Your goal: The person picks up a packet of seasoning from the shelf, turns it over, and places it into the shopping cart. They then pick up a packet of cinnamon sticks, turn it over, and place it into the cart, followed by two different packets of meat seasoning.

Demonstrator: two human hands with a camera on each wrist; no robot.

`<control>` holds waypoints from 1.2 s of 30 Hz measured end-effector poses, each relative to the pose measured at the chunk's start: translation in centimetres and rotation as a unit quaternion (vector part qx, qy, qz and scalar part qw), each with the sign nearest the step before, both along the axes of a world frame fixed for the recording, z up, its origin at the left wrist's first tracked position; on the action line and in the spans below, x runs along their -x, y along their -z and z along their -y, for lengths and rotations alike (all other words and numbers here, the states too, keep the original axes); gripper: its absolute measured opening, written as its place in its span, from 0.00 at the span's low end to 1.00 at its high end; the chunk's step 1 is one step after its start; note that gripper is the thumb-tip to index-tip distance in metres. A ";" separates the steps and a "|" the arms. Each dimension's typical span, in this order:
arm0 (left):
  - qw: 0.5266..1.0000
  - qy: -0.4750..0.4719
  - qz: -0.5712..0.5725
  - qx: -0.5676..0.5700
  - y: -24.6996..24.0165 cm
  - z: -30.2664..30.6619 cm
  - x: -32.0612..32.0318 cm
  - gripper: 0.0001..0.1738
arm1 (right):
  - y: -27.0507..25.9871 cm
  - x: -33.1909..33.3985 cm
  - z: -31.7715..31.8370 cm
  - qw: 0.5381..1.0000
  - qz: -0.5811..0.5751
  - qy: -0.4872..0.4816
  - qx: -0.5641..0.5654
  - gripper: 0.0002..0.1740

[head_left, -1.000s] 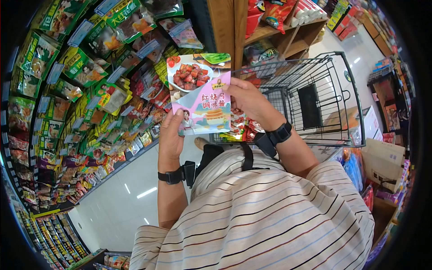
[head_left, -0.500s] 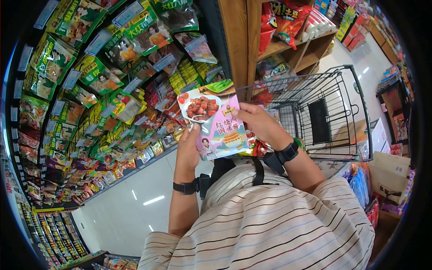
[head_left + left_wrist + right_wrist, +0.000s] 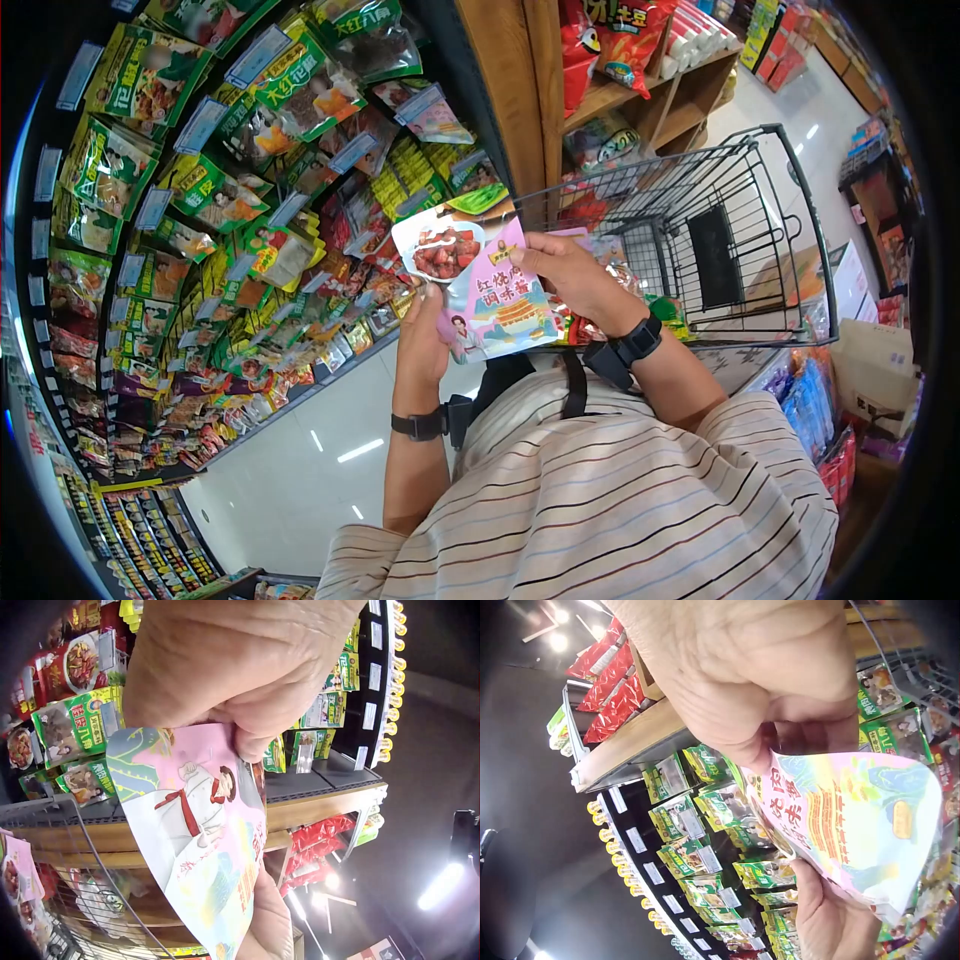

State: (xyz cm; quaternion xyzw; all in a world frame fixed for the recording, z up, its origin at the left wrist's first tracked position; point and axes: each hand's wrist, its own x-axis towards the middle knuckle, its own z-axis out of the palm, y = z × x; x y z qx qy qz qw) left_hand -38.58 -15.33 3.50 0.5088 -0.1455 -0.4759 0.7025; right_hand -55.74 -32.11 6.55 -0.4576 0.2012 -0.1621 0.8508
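Note:
A pink sauce packet (image 3: 480, 280) printed with a bowl of red braised meat is held up in front of the person's chest. The left hand (image 3: 425, 335) grips its lower left edge, and the right hand (image 3: 565, 275) pinches its right edge. In the left wrist view the left hand (image 3: 247, 667) clasps the packet (image 3: 202, 847) from above, with the other hand showing below it. Seen from the right wrist, the right hand (image 3: 765, 682) pinches the packet (image 3: 855, 817) at its top corner.
A black wire shopping cart (image 3: 700, 240) stands just behind the packet, with packets inside. Hanging racks of green and red seasoning packets (image 3: 230, 200) fill the left side. Wooden shelves (image 3: 620, 90) hold red snack bags. White floor (image 3: 290, 470) lies below; boxes (image 3: 860, 360) stand at right.
The packet and both hands have come lower and nearer the body, tilting slightly. Both hands keep their hold on it.

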 end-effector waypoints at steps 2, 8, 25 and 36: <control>1.000 -0.010 0.003 -0.003 -0.6 0.3 0.3 0.21 | 0.6 0.1 0.3 1.000 -0.009 -0.001 0.001 0.19; 1.000 0.011 -0.005 -0.016 -1.0 0.5 0.2 0.23 | 1.0 0.1 0.6 0.999 -0.011 0.004 -0.041 0.18; 0.997 0.021 -0.058 0.038 -0.7 1.7 0.2 0.21 | 1.3 -0.7 0.3 0.998 -0.006 0.021 -0.061 0.16; 0.995 0.008 -0.090 0.051 -0.4 1.2 -0.2 0.22 | 1.9 -1.5 0.6 0.998 -0.029 0.011 -0.047 0.17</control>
